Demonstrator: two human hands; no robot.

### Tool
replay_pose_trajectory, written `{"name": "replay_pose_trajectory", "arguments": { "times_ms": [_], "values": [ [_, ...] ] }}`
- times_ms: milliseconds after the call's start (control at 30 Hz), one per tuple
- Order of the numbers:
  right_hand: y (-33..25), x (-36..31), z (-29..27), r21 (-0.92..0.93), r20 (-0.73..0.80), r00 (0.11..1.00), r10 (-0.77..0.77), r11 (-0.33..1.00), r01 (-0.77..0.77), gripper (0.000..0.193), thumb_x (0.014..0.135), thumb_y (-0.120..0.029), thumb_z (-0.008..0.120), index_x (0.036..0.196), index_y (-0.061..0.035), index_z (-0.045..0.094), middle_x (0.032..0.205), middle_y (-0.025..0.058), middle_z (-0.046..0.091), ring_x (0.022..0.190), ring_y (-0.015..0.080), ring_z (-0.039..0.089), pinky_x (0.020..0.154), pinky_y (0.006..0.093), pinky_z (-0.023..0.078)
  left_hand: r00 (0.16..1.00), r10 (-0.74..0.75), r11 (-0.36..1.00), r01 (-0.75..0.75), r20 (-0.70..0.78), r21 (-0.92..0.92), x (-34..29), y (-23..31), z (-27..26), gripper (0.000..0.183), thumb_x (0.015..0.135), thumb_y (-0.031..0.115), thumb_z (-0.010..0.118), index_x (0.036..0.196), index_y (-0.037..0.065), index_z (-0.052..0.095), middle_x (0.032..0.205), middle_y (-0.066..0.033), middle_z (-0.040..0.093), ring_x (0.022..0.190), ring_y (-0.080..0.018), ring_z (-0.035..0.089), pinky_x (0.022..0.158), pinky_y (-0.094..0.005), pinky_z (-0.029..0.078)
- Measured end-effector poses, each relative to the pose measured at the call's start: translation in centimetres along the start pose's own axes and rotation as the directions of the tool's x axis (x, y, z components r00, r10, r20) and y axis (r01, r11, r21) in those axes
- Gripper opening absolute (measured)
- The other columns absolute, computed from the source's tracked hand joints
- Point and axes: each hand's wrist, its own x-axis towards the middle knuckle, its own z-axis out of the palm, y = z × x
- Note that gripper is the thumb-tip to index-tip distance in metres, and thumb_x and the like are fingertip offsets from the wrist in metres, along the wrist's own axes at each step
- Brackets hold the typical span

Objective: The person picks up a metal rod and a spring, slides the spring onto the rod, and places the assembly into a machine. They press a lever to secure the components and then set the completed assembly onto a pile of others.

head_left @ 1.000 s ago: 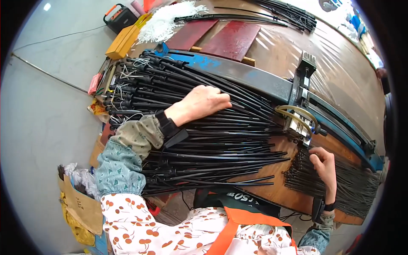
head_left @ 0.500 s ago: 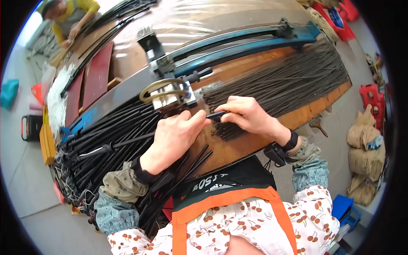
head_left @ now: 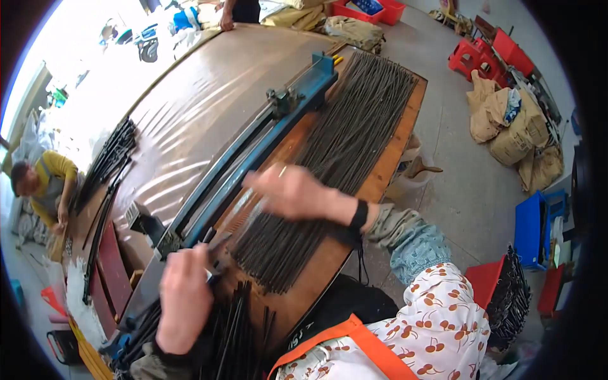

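My left hand is closed on the end of a black rod, right by the near end of the long blue rail machine. More black rods lie under and beside that hand. My right hand is blurred. It hovers over a wide pile of thin dark grey rods spread on the wooden board to the right of the rail. A thin pale tip shows at its fingers, but whether it grips anything is unclear.
A plastic-covered table top stretches left of the rail, with black rod bundles at its far edge. A person in yellow works at the left. Sacks, red stools, a blue crate and a red crate of black rods stand on the right.
My head has turned, so the machine now runs away from me. My hands, together on a rod bundle at the clamp before, have parted. The right one has moved over the grey pile.
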Motion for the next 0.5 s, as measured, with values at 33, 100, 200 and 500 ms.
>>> {"name": "replay_pose_trajectory", "arguments": {
  "times_ms": [33, 100, 200, 500],
  "values": [
    [3.8, -1.6, -0.2, 0.005, -0.025, 0.980, 0.199, 0.980, -0.199, 0.049, 0.093, -0.030, 0.069, 0.136, -0.0076, 0.061, 0.089, 0.0105, 0.069, 0.080, 0.0265, 0.070, 0.062, 0.0400, 0.057, 0.998, -0.023, 0.999, 0.024, -0.056, 0.032, 0.6, -1.1, -1.1, 0.047, 0.080, -0.008, 0.058, 0.127, 0.000, 0.057, 0.092, -0.0158, 0.055, 0.084, -0.0354, 0.059, 0.071, -0.0457, 0.050],
    [6.6, -1.9, -0.4, -0.050, -0.044, 0.965, 0.260, 0.964, -0.262, 0.049, 0.093, -0.030, 0.072, 0.134, -0.0067, 0.062, 0.080, 0.0089, 0.068, 0.077, 0.0273, 0.068, 0.064, 0.0388, 0.057, 0.994, -0.046, 0.998, 0.050, -0.102, 0.036, 1.6, -4.2, -1.5, 0.048, 0.088, -0.002, 0.063, 0.135, 0.005, 0.060, 0.086, -0.0127, 0.054, 0.078, -0.0321, 0.058, 0.067, -0.0447, 0.048],
    [5.2, 1.7, -3.7, 0.158, 0.047, 0.991, 0.128, 0.978, -0.134, 0.049, 0.089, -0.030, 0.076, 0.131, -0.0071, 0.064, 0.086, 0.0097, 0.070, 0.078, 0.0303, 0.067, 0.071, 0.0396, 0.057, 0.998, 0.028, 1.000, -0.028, 0.050, 0.006, 4.3, -4.9, 1.1, 0.051, 0.091, 0.006, 0.064, 0.142, 0.010, 0.057, 0.081, -0.0106, 0.051, 0.076, -0.0291, 0.058, 0.066, -0.0422, 0.048],
    [9.0, 0.7, -2.7, 0.082, 0.007, 0.998, -0.070, 0.994, 0.069, 0.052, 0.082, -0.027, 0.083, 0.129, -0.0085, 0.068, 0.094, 0.0116, 0.071, 0.089, 0.0264, 0.069, 0.071, 0.0348, 0.057, 0.993, 0.107, 0.987, -0.101, 0.048, -0.128, 6.5, -3.4, 4.0, 0.057, 0.087, -0.002, 0.059, 0.143, -0.002, 0.045, 0.097, -0.0189, 0.062, 0.089, -0.0363, 0.061, 0.083, -0.0435, 0.050]
  ]
}}
